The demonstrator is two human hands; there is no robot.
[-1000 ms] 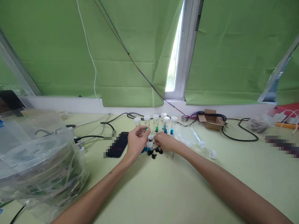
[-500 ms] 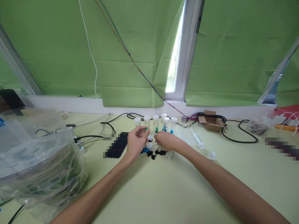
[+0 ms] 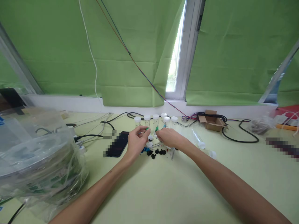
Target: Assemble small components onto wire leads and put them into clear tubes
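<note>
Several black pieces (image 3: 157, 151) lie on the tabletop (image 3: 154, 186); your left hand (image 3: 137, 140) grips a green piece (image 3: 147, 128), and whether your right hand (image 3: 171, 137) is gripping anything, I cannot tell

Over the far middle of the worktop (image 3: 149, 193), the left hand (image 3: 143, 134) has its fingers curled, with a small green piece (image 3: 147, 128) at the tips; I can't tell if it's gripped. Just right of it, the right hand (image 3: 167, 137) bends down, its fingertips hiding whatever they touch. White-capped clear tubes (image 3: 155, 117) stand behind both. Black thumbscrews (image 3: 153, 156) lie scattered on the near side. A smartphone (image 3: 123, 139) lies left, a plastic-wrapped spool (image 3: 44, 152) farther left, and an open cardboard box (image 3: 211, 124) far right.
</note>
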